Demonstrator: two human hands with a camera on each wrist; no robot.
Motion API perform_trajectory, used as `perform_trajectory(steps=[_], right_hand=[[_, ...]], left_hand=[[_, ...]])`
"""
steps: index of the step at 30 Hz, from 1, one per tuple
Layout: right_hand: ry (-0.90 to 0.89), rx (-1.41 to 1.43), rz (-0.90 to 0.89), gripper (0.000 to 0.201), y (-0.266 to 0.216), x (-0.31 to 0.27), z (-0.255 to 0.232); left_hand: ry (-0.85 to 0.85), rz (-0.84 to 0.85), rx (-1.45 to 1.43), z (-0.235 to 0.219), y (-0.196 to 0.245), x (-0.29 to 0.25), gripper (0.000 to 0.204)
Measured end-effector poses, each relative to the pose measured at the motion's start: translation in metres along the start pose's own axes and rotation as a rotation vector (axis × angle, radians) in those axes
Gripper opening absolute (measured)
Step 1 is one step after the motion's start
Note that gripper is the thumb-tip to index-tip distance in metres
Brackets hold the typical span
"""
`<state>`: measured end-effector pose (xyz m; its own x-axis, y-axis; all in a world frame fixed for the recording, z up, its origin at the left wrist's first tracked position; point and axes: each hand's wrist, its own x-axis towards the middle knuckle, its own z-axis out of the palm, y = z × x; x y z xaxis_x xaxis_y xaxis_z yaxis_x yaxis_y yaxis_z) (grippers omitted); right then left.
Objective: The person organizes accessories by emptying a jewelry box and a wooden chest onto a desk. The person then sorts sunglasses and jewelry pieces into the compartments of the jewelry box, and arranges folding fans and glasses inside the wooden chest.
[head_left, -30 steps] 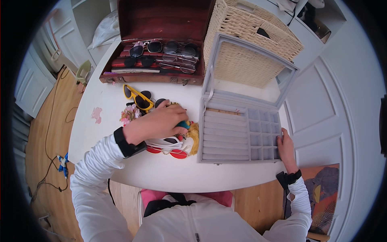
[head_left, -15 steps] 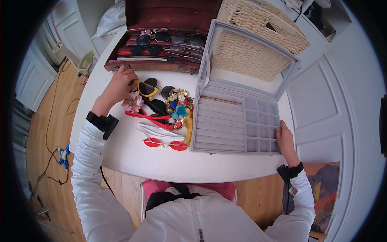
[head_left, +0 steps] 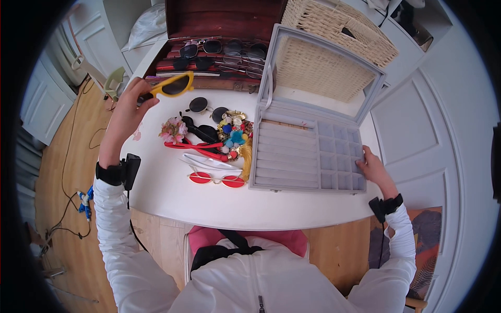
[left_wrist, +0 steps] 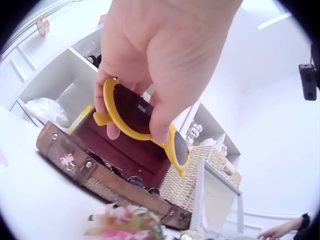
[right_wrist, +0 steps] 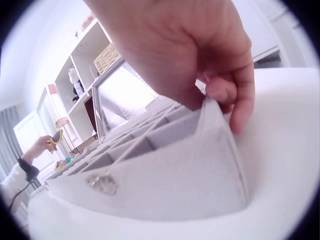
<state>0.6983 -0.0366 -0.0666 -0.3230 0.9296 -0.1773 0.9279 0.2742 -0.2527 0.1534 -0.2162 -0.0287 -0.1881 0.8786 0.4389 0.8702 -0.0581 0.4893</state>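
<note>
Yellow-framed sunglasses [head_left: 177, 84] hang above the table in my left hand [head_left: 125, 107]; in the left wrist view my thumb and fingers pinch them across the dark lenses. My right hand [head_left: 377, 169] grips the right wall of a grey jewellery box [head_left: 287, 159], its thumb inside the rim and fingers outside, as the right wrist view shows. The box has ring rolls on the left and small compartments on the right, its glass lid raised. Between the hands lie round black sunglasses [head_left: 199, 105], red sunglasses [head_left: 216, 179], a pink flower piece [head_left: 173, 130] and a heap of colourful jewellery [head_left: 236, 136].
An open dark-red case [head_left: 219, 83] with several pairs of glasses stands at the back of the white table [head_left: 172, 201]. Behind the jewellery box is a woven basket [head_left: 323, 57]. White glasses [head_left: 211, 163] lie near the red sunglasses.
My left hand has gone from the jewellery heap to the yellow sunglasses, taken hold of them and lifted them up to the left. My right hand has stayed at the box's right side.
</note>
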Motion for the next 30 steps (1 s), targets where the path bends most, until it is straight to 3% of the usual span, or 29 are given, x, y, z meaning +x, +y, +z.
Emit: perform_trajectory(steps=[1, 2, 4, 6, 8, 11, 17, 20, 24, 27, 29, 30], right_hand=[[-0.121, -0.005, 0.090, 0.043, -0.011, 0.001, -0.010], [-0.119, -0.006, 0.090, 0.043, -0.017, 0.005, -0.013], [0.336, -0.219, -0.390, 0.036, -0.033, 0.013, -0.019], [0.236, 0.072, -0.646, 0.030, -0.077, 0.030, -0.023], [0.046, 0.167, -0.745, 0.028, -0.113, 0.049, -0.007], [0.156, 0.056, -0.901, 0.028, -0.133, 0.079, 0.024], [0.215, -0.027, -0.897, 0.023, -0.140, 0.084, 0.027], [0.224, 0.145, -0.833, 0.022, -0.137, 0.078, 0.037], [0.210, 0.080, -0.851, 0.022, -0.133, 0.075, 0.037], [0.162, 0.168, -0.835, 0.022, -0.130, 0.080, 0.031], [0.230, 0.665, -0.590, 0.024, -0.150, 0.067, 0.006], [0.228, 0.666, -0.585, 0.024, -0.158, 0.060, -0.005]], left_hand=[[0.053, -0.013, -0.017, -0.001, 0.007, -0.003, 0.021], [0.055, -0.012, -0.018, -0.003, 0.017, -0.004, 0.021], [0.117, -0.045, -0.126, -0.003, 0.039, -0.008, 0.017], [0.105, 0.026, -0.121, 0.002, 0.051, -0.007, 0.016], [0.090, 0.161, -0.105, 0.008, 0.066, -0.005, 0.014], [0.039, 0.168, -0.151, 0.021, 0.075, 0.000, 0.012], [-0.003, 0.128, -0.203, 0.033, 0.092, 0.016, 0.014], [0.008, 0.176, -0.206, 0.051, 0.100, 0.029, 0.013], [-0.038, 0.234, -0.203, 0.075, 0.114, 0.042, 0.016], [-0.159, 0.186, -0.268, 0.091, 0.120, 0.048, 0.015], [-0.179, 0.236, -0.246, 0.099, 0.125, 0.052, 0.015], [-0.196, 0.278, -0.224, 0.102, 0.128, 0.052, 0.014]])
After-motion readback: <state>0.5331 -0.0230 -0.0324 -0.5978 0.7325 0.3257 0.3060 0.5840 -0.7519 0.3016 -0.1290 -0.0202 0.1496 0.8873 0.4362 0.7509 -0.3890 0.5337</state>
